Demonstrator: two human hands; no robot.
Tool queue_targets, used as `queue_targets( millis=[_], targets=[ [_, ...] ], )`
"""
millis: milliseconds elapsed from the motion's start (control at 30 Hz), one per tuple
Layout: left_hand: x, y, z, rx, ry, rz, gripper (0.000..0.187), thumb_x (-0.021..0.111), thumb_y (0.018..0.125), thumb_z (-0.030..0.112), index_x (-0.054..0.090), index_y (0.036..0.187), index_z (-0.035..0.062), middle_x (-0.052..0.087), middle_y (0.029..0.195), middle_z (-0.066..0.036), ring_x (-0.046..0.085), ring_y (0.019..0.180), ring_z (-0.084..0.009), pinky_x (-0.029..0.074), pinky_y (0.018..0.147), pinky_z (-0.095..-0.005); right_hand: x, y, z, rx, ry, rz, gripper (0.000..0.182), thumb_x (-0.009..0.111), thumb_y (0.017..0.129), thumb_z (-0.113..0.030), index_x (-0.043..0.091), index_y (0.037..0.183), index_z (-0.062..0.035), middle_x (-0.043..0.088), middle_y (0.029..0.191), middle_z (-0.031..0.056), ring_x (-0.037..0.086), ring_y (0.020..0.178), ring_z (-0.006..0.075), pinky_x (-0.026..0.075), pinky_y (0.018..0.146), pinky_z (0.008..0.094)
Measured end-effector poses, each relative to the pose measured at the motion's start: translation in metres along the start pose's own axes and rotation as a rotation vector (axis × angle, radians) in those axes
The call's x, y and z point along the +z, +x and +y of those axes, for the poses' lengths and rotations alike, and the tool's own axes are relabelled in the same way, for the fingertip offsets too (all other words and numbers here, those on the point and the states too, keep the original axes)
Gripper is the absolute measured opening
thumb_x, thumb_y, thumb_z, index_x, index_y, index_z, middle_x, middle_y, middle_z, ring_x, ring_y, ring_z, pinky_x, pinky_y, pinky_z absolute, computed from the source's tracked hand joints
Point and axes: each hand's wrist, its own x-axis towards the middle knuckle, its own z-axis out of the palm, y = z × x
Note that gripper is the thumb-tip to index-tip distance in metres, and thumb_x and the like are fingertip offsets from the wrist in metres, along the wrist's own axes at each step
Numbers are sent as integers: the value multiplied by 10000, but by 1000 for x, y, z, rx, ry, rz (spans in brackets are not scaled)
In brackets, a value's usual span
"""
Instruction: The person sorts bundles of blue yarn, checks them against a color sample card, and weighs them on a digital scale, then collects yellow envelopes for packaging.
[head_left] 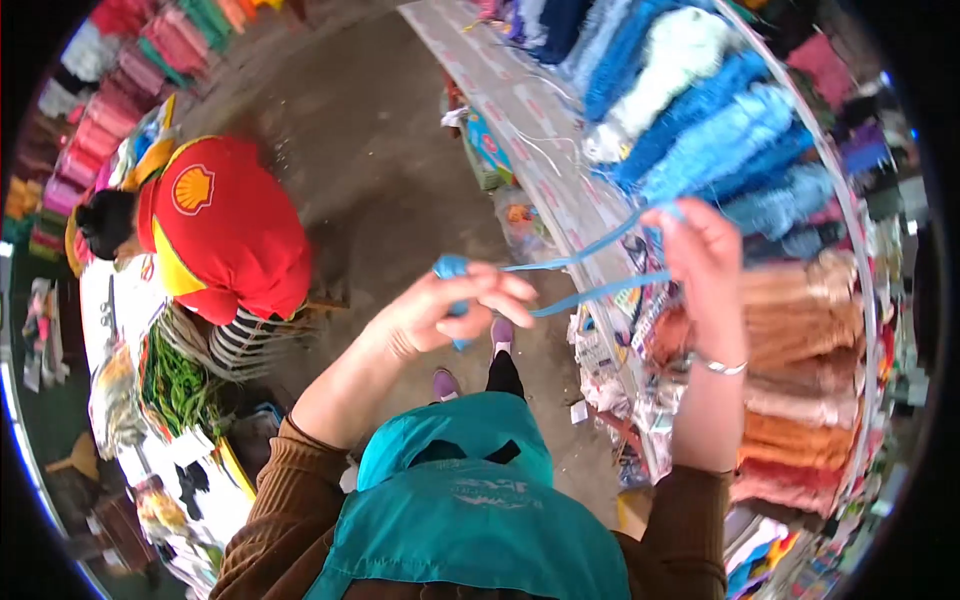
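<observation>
Out in front of the teal apron [470,550], a blue ribbon [600,293] is running in two strands between the person's hands. Left hand [445,302]: fingers are resting partway open, loosely bent, with ribbon wrapping about them. Right hand [708,250]: thumb and fingers are closing on the ribbon's other end; motion blur is hiding the exact grip. A silvery bracelet [722,368] is circling the right wrist. Beyond that hand, blue bundles [735,140] and orange-brown bundles [800,330] are lying side by side. Leftward, a person in a red shirt [245,220] is leaning near green strands [175,370].
</observation>
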Motion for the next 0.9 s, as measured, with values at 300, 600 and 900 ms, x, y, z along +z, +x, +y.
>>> queue_targets(
  millis=[300,600,900],
  targets=[
    [116,36,41,329,514,-59,449,587,944,307,566,1315,56,569,1326,-107,397,578,-32,330,521,-179,-26,-52,-87,-220,-522,-115,154,626,904,-141,641,898,11,532,660,5,458,653,48,412,581,255],
    [146,79,30,-66,914,-264,274,650,934,299,709,913,32,528,647,23,409,538,-45,346,496,-239,-38,-67,-42,-80,-291,-123,149,705,841,-96,571,823,-33,557,639,-21,475,614,19,373,516,230],
    [144,156,19,511,838,-157,421,566,960,348,582,1309,111,432,1477,-67,549,868,-125,471,734,-272,-73,-56,20,-63,447,21,455,650,882,-55,512,1315,-76,596,826,-21,424,580,6,294,484,178]
  ],
)
